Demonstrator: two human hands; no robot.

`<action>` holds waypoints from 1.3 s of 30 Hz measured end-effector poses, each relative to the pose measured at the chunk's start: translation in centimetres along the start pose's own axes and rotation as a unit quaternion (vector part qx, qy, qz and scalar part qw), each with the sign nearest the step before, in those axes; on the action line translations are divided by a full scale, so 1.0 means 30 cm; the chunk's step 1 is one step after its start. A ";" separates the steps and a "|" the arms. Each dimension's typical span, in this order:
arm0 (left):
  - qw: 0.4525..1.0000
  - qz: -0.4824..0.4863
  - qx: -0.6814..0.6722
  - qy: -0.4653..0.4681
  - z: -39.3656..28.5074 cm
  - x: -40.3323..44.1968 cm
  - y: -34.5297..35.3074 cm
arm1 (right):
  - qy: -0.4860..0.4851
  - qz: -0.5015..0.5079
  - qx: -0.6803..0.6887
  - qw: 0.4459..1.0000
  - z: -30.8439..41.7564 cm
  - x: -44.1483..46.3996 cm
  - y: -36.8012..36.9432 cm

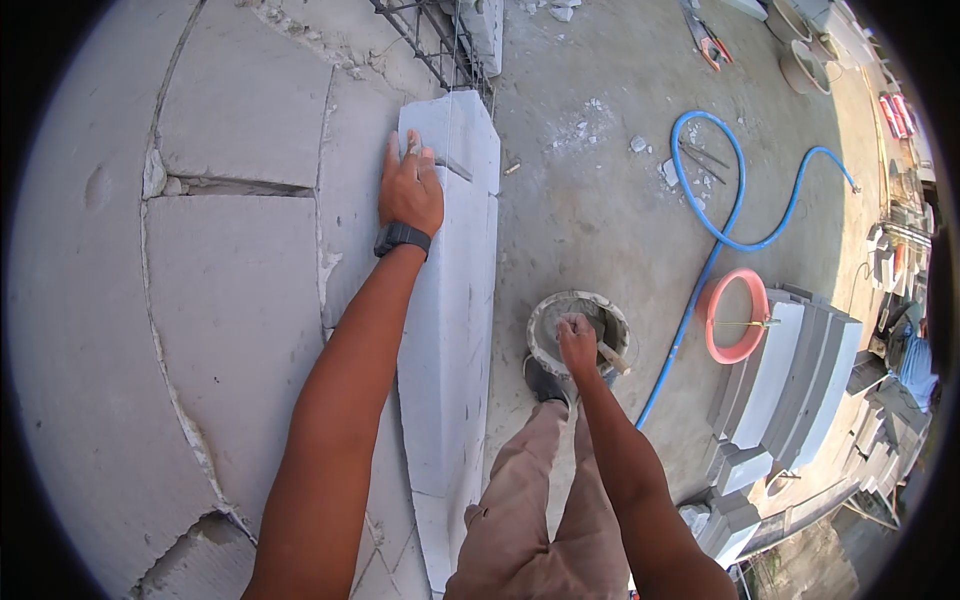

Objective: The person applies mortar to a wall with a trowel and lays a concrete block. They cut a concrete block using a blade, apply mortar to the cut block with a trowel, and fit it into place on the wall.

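Observation:
My left hand (411, 190), with a dark watch at the wrist, lies on a pale block (455, 140) at the upper end of the block row (440, 340). Its fingers are stretched out along the block's edge. Over a round bucket (541, 360) of wet grey mortar (550, 325), my right hand (575, 340) is closed. What it holds, if anything, is hidden. A wooden handle (614, 358) leans on the bucket's rim just right of that hand. My shoe (543, 380) is beside the bucket.
A wall of large blocks (230, 260) fills the left. A blue hose (680, 340) loops over the concrete floor. Right of it are a pink tub (712, 325) and stacked blocks (800, 370). A saw (711, 45) and steel reinforcement (420, 40) show at the top.

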State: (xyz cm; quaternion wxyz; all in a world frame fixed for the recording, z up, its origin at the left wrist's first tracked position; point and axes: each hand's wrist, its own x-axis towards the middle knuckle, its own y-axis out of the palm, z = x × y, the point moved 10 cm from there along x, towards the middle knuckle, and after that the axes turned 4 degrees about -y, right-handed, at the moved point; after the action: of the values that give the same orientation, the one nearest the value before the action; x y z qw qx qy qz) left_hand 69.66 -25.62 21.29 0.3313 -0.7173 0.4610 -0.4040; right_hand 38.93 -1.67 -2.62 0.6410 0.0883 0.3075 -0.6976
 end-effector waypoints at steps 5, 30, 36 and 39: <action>1.000 0.003 0.008 0.000 -0.003 0.002 0.000 | -0.018 0.004 0.035 0.999 0.050 0.000 -0.003; 0.988 0.056 0.136 -0.047 -0.010 -0.081 0.016 | 0.137 -0.186 0.024 0.973 -0.570 -0.506 -0.774; 0.973 0.163 0.109 0.125 -0.481 -0.821 0.194 | 0.216 -0.223 0.073 0.948 -1.001 -0.813 -1.009; 0.924 0.365 0.081 0.077 -0.602 -1.386 0.399 | 0.273 -0.241 0.102 0.926 -1.205 -0.987 -1.144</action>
State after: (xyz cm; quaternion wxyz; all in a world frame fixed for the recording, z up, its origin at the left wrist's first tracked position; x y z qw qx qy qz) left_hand 38.63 6.89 7.95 0.4762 -0.4368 0.6805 -0.3455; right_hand 1.40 42.42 -5.20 0.3329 0.2633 0.4094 -0.8076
